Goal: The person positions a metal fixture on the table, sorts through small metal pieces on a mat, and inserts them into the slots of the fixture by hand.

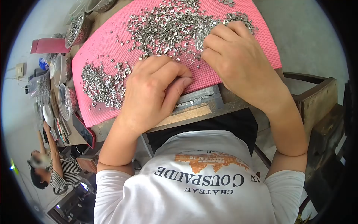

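Note:
On a pink textured mat [108, 48] lie loose small silver metal pieces. My left hand [149, 86] rests at the mat's near edge with its fingers curled and the thumb tip close to the index fingertip. Whatever it pinches, if anything, is too small to make out. My right hand [236, 56] bends over thin metal pins [201, 37], fingers drawn together at the pile; what they grip is hidden. A broad heap of small metal pieces [164, 30] spreads between and beyond the hands. Left of my left hand is another heap [100, 84]. A grey metal strip holding small pieces [195, 98] sits below the mat edge.
Clear plastic tubs of small parts [78, 30] line the table's left side, by a pink box [50, 45]. A red-edged phone [84, 130] lies near the table corner. Another person in a striped shirt [65, 173] reaches toward the table. A wooden drawer frame [317, 93] stands at right.

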`<state>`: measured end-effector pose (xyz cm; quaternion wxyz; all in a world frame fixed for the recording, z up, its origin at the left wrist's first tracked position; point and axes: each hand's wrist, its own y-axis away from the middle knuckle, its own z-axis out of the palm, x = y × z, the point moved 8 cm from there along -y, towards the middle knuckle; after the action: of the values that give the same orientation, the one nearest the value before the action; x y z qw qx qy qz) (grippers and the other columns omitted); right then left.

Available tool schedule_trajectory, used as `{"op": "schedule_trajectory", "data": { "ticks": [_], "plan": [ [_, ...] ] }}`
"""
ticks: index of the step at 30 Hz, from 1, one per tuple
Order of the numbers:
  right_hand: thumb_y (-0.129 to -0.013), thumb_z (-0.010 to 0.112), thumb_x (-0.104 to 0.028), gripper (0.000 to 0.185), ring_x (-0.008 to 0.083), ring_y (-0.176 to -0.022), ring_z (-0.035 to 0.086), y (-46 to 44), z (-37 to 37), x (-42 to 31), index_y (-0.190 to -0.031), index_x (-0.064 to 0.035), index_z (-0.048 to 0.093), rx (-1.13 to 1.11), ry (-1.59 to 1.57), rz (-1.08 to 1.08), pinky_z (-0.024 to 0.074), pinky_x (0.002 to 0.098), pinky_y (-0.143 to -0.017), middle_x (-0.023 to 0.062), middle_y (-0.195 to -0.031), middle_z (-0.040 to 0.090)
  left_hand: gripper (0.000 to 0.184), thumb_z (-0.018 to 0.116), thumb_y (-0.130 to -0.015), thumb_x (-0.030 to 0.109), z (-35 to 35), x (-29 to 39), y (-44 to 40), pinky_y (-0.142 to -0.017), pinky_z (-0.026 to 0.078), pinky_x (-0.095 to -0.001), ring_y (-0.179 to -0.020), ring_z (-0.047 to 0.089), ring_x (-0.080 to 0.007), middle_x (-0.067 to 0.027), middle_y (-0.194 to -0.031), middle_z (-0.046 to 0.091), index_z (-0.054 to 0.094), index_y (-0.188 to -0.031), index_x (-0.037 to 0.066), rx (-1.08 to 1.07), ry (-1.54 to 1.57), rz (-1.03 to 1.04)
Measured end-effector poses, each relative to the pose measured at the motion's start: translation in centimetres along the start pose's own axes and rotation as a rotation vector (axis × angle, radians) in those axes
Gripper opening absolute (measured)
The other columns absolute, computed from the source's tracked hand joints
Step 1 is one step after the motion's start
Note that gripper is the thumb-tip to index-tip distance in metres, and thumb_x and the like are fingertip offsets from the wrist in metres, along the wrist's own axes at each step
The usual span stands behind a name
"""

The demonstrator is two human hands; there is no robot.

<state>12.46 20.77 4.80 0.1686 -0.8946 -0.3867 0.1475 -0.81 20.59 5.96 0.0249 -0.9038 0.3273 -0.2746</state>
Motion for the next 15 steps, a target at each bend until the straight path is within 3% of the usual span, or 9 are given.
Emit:
{"op": "schedule_trajectory", "data": {
  "ticks": [6,8,12,15],
  "plan": [
    [-0.087,0.065,-0.004,0.007,0.0271,-0.097,0.06,0.7,0.7,0.7,-0.093,-0.0032,0.062,0.124,-0.116,0.088,0.0442,0.0409,-0.09,0.0084,-0.095,0.061,0.01,0.073,-0.089,0.004,0.2,0.8,2.8,-0.081,0.048,-0.0387,-0.09,0.066,-0.0285,-0.0071,-0.096,0.07,0.072,-0.099,0.007,0.008,0.184,-0.07],
    [-0.087,0.063,-0.001,0.01,0.0296,-0.094,0.059,1.6,-0.6,0.3,-0.096,-0.0041,0.06,0.272,-0.241,0.139,0.0429,0.0417,-0.089,0.0095,-0.098,0.062,0.011,0.073,-0.089,0.004,0.5,0.8,3.5,-0.081,0.048,-0.0386,-0.09,0.066,-0.0282,-0.0068,-0.097,0.07,0.073,-0.1,0.007,0.036,0.2,-0.098],
    [-0.087,0.062,0.001,0.013,0.0312,-0.093,0.059,3.3,-1.4,-1.8,-0.098,-0.0056,0.059,0.261,-0.486,0.19,0.0417,0.0417,-0.088,0.0118,-0.102,0.063,0.013,0.075,-0.087,0.004,0.7,0.7,4.4,-0.079,0.047,-0.0379,-0.089,0.065,-0.0265,-0.0056,-0.098,0.07,0.075,-0.099,0.008,0.096,0.167,-0.127],
    [-0.084,0.068,-0.003,0.02,0.0291,-0.093,0.06,4.3,-0.3,-2.8,-0.1,-0.0072,0.058,0.318,-0.552,0.232,0.0411,0.0423,-0.086,0.0078,-0.099,0.062,0.013,0.077,-0.084,0.005,0.9,0.7,4.6,-0.078,0.047,-0.0373,-0.088,0.064,-0.0253,-0.0046,-0.098,0.071,0.076,-0.097,0.009,0.13,0.143,-0.099]
  ]
}}
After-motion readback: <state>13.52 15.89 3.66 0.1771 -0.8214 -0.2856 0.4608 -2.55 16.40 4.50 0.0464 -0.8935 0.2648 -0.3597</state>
